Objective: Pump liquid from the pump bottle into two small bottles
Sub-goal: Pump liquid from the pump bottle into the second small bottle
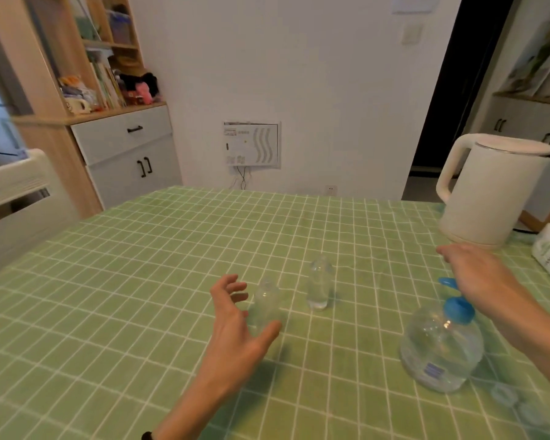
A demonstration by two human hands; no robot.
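Clear vial (265, 304): light, tippy; we'd grip mid-body.
Left hand (235, 325): left of pump bottle (442, 347), fingers spread by vial.
Right hand (480, 274): over pump bottle, fingers loose, empty.

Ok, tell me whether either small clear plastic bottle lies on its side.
No, the nearer small clear bottle and the farther small clear bottle both stand upright on the green checked tablecloth.
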